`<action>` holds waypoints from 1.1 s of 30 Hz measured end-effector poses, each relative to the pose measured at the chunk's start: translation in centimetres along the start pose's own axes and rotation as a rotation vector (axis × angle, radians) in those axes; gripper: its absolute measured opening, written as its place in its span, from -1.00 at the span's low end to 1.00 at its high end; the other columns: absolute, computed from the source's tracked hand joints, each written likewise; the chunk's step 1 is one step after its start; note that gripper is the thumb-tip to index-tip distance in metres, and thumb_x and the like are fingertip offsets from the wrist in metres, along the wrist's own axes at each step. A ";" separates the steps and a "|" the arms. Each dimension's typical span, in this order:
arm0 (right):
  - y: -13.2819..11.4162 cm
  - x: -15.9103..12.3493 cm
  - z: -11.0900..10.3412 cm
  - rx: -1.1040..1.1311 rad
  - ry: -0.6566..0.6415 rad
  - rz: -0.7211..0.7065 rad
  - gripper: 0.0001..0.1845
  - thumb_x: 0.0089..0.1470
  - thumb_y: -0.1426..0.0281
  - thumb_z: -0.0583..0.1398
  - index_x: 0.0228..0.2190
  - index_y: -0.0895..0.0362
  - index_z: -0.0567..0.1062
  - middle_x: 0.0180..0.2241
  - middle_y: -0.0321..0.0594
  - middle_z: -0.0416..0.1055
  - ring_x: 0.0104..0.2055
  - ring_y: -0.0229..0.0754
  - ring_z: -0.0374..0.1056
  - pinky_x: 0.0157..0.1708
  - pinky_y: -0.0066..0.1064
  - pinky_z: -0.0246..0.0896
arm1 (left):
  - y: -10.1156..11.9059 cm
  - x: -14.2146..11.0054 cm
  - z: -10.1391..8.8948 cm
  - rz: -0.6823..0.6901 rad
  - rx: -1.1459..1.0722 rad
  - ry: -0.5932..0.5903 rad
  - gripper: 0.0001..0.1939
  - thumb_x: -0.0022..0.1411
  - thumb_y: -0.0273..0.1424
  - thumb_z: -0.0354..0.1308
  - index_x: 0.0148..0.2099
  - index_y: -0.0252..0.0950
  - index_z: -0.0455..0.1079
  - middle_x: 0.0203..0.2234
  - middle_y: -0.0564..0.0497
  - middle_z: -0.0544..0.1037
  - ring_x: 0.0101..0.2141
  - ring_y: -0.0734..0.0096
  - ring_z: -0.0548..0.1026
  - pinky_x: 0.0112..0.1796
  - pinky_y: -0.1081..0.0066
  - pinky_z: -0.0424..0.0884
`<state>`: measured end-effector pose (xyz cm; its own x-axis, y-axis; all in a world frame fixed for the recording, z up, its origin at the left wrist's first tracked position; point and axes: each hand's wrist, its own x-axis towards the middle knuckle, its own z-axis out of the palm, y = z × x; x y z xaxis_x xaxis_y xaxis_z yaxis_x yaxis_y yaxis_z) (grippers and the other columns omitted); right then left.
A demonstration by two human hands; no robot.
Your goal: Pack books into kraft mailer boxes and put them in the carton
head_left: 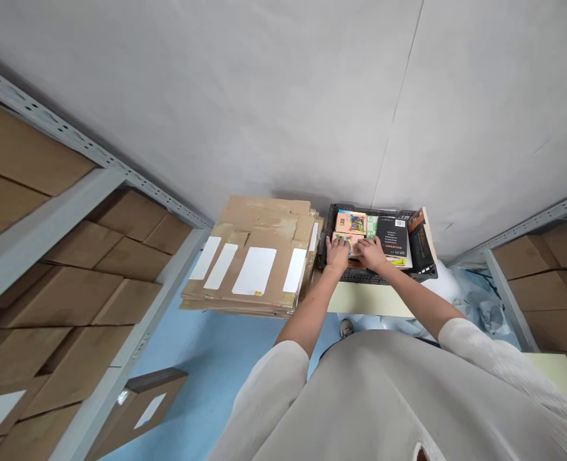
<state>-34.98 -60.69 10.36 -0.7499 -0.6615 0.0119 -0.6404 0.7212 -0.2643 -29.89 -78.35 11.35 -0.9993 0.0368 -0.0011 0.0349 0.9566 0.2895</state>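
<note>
the peach box [353, 238] probably handles light and stiff, best held by opposite ends, where the left hand [337, 252] and right hand [371, 253] touch, though i cannot tell whether fingers clamp.

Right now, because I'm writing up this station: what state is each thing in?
Left hand: touching the nearer pink box
Right hand: touching the same box
Nearer pink box: partly covered
Farther pink box: lying flat, uncovered
Crate: open-topped, loaded
Black book: closed, flat, barcode up
Black-and-orange item: on edge
Cardboard stack: flattened, piled
Left shelf boxes: stacked
Right shelf boxes: stacked
Floor box: labelled
</note>
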 end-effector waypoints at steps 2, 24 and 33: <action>0.1 0.1 0.1 -0.006 0.011 -0.006 -0.60 0.20 0.45 0.28 0.07 0.07 0.64 0.22 0.10 0.56 0.30 0.26 0.36 0.46 0.24 -0.19 | 0.0 0.1 -0.3 0.004 0.001 -0.006 -0.53 0.33 -0.61 0.08 0.19 -0.27 0.58 0.17 -0.32 0.61 0.29 -0.06 0.47 0.49 -0.29 -0.12; 0.2 0.4 -2.2 -0.019 -0.057 0.013 -0.66 0.45 0.36 0.13 -0.22 0.07 0.73 -0.11 0.01 0.71 -0.05 0.03 0.54 0.17 -0.16 0.10 | 0.4 -0.4 -3.4 -0.036 0.145 -0.147 -0.69 0.44 -0.53 0.11 -0.07 -0.25 0.70 -0.16 -0.23 0.76 -0.03 0.11 0.72 0.40 0.03 0.17; -0.4 -0.6 -2.9 -0.050 -0.039 -0.005 -0.66 0.45 0.40 0.12 -0.18 0.10 0.72 -0.17 0.00 0.71 -0.09 0.01 0.54 0.10 -0.24 0.13 | 0.3 -1.4 -3.7 -0.004 0.113 -0.103 -0.68 0.46 -0.50 0.09 0.00 -0.30 0.69 -0.12 -0.28 0.74 0.01 0.08 0.68 0.40 0.02 0.15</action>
<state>-34.77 -59.96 13.22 -0.7401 -0.6720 -0.0252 -0.6523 0.7265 -0.2162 -28.48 -79.19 15.00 -0.9931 0.0570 -0.1024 0.0379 0.9830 0.1797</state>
